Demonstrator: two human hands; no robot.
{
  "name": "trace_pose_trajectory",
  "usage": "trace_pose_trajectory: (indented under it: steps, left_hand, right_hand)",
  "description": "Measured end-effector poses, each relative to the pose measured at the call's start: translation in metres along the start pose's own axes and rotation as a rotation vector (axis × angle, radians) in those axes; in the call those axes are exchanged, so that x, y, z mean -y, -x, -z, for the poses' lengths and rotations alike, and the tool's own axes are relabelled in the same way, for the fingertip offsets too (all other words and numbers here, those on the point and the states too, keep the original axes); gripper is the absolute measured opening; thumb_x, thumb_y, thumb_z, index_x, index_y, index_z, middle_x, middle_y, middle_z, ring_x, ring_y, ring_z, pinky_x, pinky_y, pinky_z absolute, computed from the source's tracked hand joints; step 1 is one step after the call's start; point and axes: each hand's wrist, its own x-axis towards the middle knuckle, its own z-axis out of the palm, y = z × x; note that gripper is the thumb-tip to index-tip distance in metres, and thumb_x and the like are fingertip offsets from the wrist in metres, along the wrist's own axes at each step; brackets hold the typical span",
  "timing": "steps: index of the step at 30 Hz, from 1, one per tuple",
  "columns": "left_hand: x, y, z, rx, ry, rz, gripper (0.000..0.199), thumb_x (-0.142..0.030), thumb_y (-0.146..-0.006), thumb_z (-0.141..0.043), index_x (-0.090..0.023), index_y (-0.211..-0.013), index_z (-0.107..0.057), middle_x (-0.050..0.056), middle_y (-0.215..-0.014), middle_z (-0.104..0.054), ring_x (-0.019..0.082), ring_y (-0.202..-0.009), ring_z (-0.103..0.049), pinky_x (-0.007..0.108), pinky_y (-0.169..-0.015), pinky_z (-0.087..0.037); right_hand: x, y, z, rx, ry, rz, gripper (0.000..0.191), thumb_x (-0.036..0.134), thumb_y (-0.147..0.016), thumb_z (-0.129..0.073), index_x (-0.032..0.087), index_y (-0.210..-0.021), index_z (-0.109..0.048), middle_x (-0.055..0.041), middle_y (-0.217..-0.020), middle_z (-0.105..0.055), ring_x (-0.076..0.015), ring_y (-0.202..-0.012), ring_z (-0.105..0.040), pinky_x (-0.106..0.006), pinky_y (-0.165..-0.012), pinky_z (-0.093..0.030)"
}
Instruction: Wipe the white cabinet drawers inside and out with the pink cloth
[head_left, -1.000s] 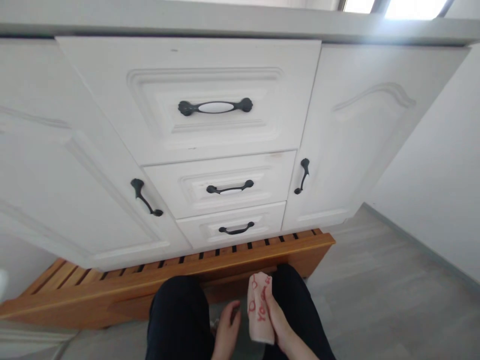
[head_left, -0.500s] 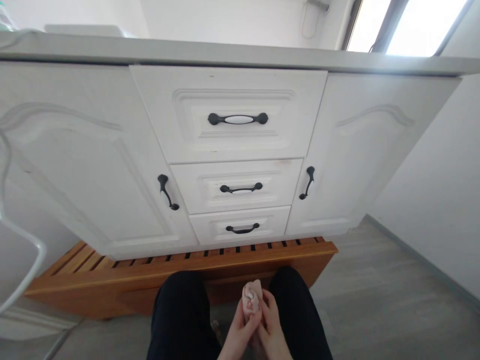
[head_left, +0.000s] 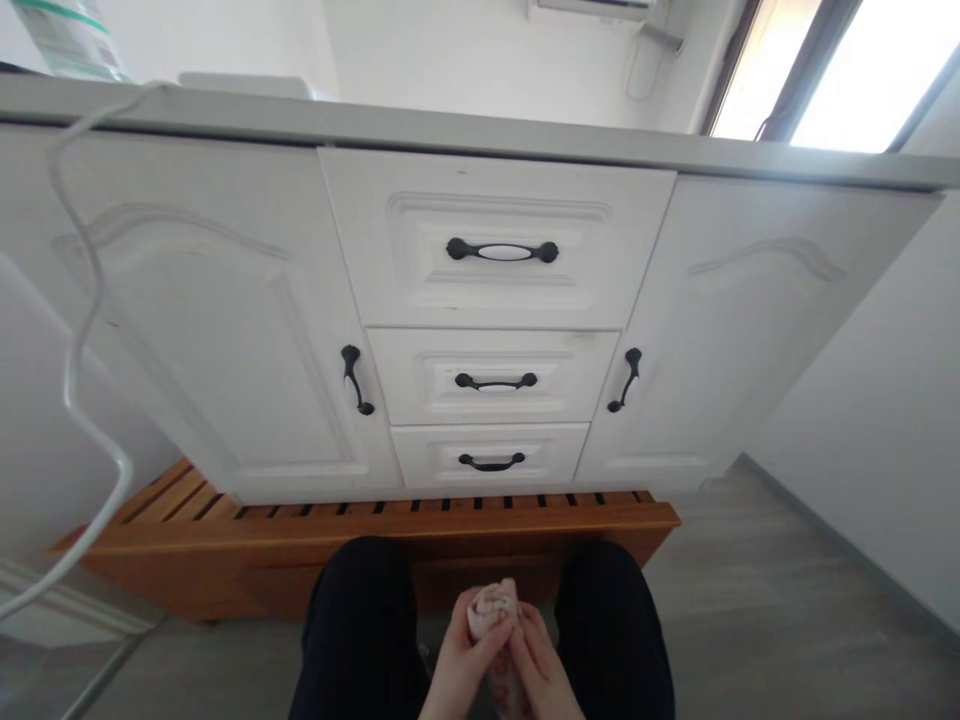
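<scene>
A pale pink cloth-like bundle with reddish marks (head_left: 493, 608) is held low between my knees. My left hand (head_left: 466, 655) wraps its left side, the thumb laid across the front. Against its right side presses my right hand (head_left: 536, 655), fingers closed on it. Both hands meet at the middle of the bundle, whose lower part hangs below them, partly hidden by the fingers.
Ahead stands a white cabinet (head_left: 495, 290) with dark handles, above an orange-brown slatted wooden bench (head_left: 337, 540). A white cable (head_left: 75, 370) hangs at the left from the countertop (head_left: 450, 130). Grey floor (head_left: 735, 580) shows at the right.
The view has shifted, showing more of the countertop's left end and cable. My hands have changed their hold, and the bundle's top looks broader, with more of its lower part visible.
</scene>
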Motion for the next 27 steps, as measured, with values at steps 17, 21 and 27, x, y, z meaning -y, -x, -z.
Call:
trace_pose_trajectory:
  steps: [17, 21, 27]
  left_hand:
    - [-0.047, 0.020, -0.019, 0.120, 0.397, 0.283, 0.057, -0.046, -0.065, -0.088, -0.021, -0.113, -0.069, 0.009, -0.113, -0.073, 0.030, -0.113, -0.066, 0.039, -0.101, -0.051]
    - [-0.042, 0.020, -0.024, 0.175, 0.455, 0.350, 0.055, -0.046, -0.065, -0.089, -0.021, -0.110, -0.069, 0.007, -0.099, -0.075, 0.024, -0.095, -0.071, 0.034, -0.088, -0.054]
    - [-0.037, 0.016, -0.023, 0.069, 0.355, 0.350, 0.055, -0.050, -0.061, -0.090, -0.021, -0.102, -0.067, 0.004, -0.089, -0.073, 0.021, -0.079, -0.071, 0.033, -0.075, -0.055]
  right_hand:
    - [0.047, 0.014, 0.010, 0.031, -0.185, -0.030, 0.024, 0.043, -0.085, -0.065, 0.021, -0.093, -0.058, -0.0026, -0.093, -0.061, -0.0195, -0.090, -0.056, -0.032, -0.085, -0.044]
    - [0.049, 0.012, 0.007, -0.109, -0.040, -0.060, 0.015, 0.027, -0.075, -0.067, 0.021, -0.079, -0.053, 0.0018, -0.077, -0.052, -0.0157, -0.075, -0.048, -0.027, -0.071, -0.042]
    - [0.052, 0.007, -0.002, -0.064, -0.134, -0.110, 0.025, 0.034, -0.075, -0.071, 0.023, -0.096, -0.062, -0.0023, -0.091, -0.062, -0.0218, -0.087, -0.058, -0.033, -0.082, -0.048]
